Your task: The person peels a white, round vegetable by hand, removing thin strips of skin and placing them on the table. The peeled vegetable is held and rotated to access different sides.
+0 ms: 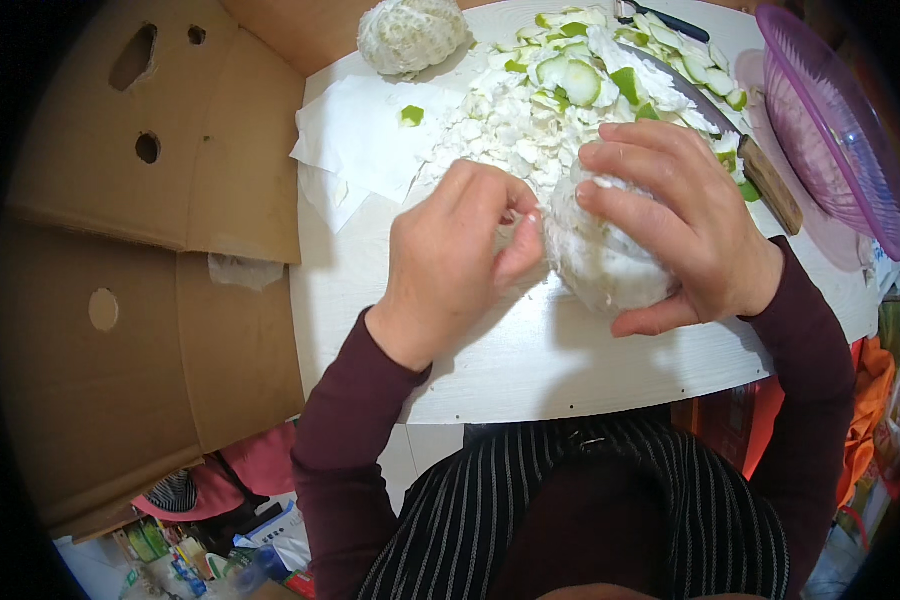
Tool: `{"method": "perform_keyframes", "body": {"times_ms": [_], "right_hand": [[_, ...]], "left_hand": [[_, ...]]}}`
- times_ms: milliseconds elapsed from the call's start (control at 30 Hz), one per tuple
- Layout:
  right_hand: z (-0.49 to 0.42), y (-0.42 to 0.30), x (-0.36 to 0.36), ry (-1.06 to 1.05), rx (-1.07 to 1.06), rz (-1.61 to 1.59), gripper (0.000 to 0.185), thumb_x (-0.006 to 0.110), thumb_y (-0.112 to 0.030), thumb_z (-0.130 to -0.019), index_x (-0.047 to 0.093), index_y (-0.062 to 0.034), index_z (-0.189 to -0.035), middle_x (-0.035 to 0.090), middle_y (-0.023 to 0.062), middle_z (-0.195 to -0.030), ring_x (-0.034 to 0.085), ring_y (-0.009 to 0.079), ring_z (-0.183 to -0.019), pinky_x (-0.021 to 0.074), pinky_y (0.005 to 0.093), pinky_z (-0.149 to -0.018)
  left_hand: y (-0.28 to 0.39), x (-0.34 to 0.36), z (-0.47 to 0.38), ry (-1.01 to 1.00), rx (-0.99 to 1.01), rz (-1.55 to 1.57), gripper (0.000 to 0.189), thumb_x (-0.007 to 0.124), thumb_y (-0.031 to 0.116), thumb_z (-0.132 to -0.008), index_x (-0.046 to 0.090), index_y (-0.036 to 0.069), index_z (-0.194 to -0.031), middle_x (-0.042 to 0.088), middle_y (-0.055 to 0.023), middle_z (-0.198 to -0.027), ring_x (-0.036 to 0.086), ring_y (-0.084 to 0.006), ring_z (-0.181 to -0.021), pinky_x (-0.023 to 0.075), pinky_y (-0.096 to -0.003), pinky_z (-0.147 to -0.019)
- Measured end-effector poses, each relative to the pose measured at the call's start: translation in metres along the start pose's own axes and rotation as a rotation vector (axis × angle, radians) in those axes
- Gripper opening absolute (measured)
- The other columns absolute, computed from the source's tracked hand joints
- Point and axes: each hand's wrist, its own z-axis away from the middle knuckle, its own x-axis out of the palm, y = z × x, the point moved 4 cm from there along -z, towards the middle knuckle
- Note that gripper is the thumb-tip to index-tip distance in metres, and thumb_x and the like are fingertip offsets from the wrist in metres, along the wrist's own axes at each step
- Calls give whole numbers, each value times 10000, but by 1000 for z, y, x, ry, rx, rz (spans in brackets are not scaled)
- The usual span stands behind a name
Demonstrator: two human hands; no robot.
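Note:
A peeled pomelo [607, 259], still coated in whitish pith, sits near the middle of the white table [487, 375]. My right hand [675, 217] grips it from the right, fingers spread over its top and the thumb low at its near side. At the fruit's left edge, the thumb and curled forefinger of my left hand [469, 240] pinch close together on a wisp of pith. Beyond both hands lies a heap of torn white pith [502, 142], with slices of green rind [581, 82] on top. A second peeled pomelo [412, 37] rests at the far edge.
A knife with a wooden handle [771, 184] lies right of the heap, its blade partly under scraps. Behind it is a dark-handled peeler [675, 24]. A purple ribbed plastic bowl [832, 142] tilts at the right. White paper [367, 135] and a cardboard box [157, 225] are left.

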Motion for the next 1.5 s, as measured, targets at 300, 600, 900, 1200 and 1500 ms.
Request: {"method": "perform_keyframes", "body": {"times_ms": [300, 600, 900, 1200, 1500], "right_hand": [[13, 17, 1, 29, 66, -53, 918, 692, -719, -810, 542, -4, -1367, 526, 232, -1413, 540, 429, -1272, 446, 523, -1050], [19, 17, 1, 74, 46, -77, 922, 709, -714, -794, 549, -11, -1369, 534, 231, -1409, 543, 427, -1272, 442, 528, -1052], [20, 16, 1, 90, 75, -100, 899, 726, -693, -792, 559, -24, -1369, 528, 212, -1417, 529, 424, -1283, 427, 529, -1061], [22, 16, 2, 124, 57, -110, 891, 732, -670, -802, 533, -35, -1394, 523, 212, -1409, 533, 421, -1274, 430, 526, -1053], [18, 14, 2, 109, 85, -81, 905, 765, -652, -769, 536, -37, -1392, 526, 217, -1408, 537, 423, -1269, 435, 521, -1049]], "left_hand": [[-5, -6, -1, 72, 81, 39, 324, 680, -96, -760, 690, 72, -1038, 667, -88, -916, 677, -239, -787, 558, -327, -658], [0, -2, 2, -79, 66, 80, 208, 765, -13, -813, 701, 71, -992, 693, -77, -849, 672, -235, -713, 534, -326, -625], [-2, -1, -5, 36, 118, 69, 307, 704, -115, -760, 718, 75, -1001, 748, -76, -960, 730, -251, -849, 577, -345, -718], [17, -19, -34, -94, 309, -80, 291, 725, -68, -787, 736, 77, -1040, 734, -106, -1109, 706, -317, -1032, 580, -354, -836], [34, -9, -33, -77, 324, 54, 223, 834, 39, -742, 730, 84, -933, 678, -56, -862, 664, -224, -716, 541, -315, -604]]}}
